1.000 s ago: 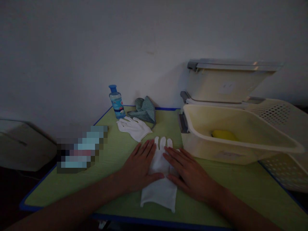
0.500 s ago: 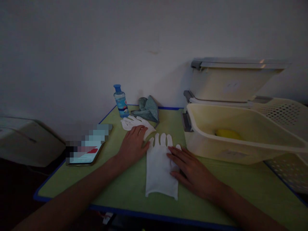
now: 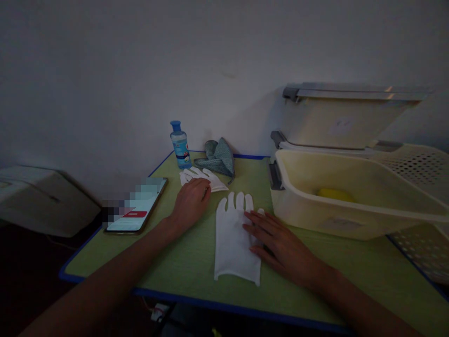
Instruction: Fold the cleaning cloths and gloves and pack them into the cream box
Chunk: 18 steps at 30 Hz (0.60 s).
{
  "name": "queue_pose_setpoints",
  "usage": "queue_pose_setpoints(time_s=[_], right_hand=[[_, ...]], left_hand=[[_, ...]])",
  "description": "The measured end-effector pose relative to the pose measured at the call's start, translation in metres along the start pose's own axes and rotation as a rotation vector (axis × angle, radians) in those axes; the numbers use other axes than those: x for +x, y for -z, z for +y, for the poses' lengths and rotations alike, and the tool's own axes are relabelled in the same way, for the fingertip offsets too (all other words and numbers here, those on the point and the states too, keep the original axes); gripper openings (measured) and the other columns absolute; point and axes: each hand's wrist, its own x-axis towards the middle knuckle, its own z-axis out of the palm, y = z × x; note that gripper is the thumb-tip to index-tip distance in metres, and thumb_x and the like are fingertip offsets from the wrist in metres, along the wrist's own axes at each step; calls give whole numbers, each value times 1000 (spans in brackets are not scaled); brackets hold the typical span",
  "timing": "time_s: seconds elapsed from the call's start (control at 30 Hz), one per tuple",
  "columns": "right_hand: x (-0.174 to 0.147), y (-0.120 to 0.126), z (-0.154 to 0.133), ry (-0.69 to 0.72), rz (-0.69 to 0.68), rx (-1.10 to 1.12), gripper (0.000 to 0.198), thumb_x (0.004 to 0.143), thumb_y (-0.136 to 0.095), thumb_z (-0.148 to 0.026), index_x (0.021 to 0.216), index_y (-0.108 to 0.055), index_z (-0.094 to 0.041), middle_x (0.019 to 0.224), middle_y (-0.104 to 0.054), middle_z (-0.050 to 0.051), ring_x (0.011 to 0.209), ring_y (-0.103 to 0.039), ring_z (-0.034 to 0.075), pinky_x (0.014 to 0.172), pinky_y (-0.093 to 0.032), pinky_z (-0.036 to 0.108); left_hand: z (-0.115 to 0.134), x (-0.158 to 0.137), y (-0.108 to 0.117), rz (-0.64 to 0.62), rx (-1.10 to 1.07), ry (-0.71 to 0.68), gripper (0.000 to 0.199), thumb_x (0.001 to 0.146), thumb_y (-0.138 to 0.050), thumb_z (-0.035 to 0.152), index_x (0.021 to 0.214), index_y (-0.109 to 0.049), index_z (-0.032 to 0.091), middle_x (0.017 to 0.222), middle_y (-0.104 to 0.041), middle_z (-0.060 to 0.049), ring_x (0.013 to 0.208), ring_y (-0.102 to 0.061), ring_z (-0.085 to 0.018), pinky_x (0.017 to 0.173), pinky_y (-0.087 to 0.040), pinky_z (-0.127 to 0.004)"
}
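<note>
A white glove point(image 3: 233, 248) lies flat on the green table with its fingers pointing away from me. My right hand point(image 3: 280, 243) rests open on its right side, fingertips on the cloth and partly covering the glove's thumb. Farther back and to the left lies a second white glove point(image 3: 218, 184). My left hand point(image 3: 192, 201) is at its near edge, fingers bent and drawn together on it; the thumb is tucked out of sight. Behind that glove sits a crumpled grey-green cloth point(image 3: 219, 159), beside a blue-capped bottle point(image 3: 181, 149).
A phone point(image 3: 135, 210) with a lit screen lies at the table's left. On the right stands a cream storage box point(image 3: 315, 210), its lid point(image 3: 336, 124) raised, with a yellow thing point(image 3: 335, 194) inside. The table's blue edge point(image 3: 210, 304) runs along the front.
My left hand has moved off the near glove toward the farther one, and its thumb has drawn in. My right hand stays on the near glove. The view has shifted slightly.
</note>
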Motion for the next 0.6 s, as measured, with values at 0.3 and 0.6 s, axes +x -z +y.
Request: queue_pose_setpoints(time_s=[0.3, 0.6], right_hand=[[1, 4, -2, 28, 45, -14, 34, 90, -39, -26, 115, -56, -12, 131, -47, 14, 121, -44, 23, 98, -41, 43], [7, 11, -3, -70, 175, 269, 41, 89, -41, -29, 128, -42, -16, 129, -49, 13, 119, -46, 23, 99, -39, 45]], left_hand=[[-10, 11, 9, 507, -465, 353, 17, 85, -38, 19, 69, -41, 19, 60, -42, 4, 57, -41, -12, 53, -32, -22], [-11, 27, 23, 590, -703, 234, 5, 84, -45, 19, 78, -45, 18, 55, -40, 6, 46, -36, -8, 44, -26, -20]])
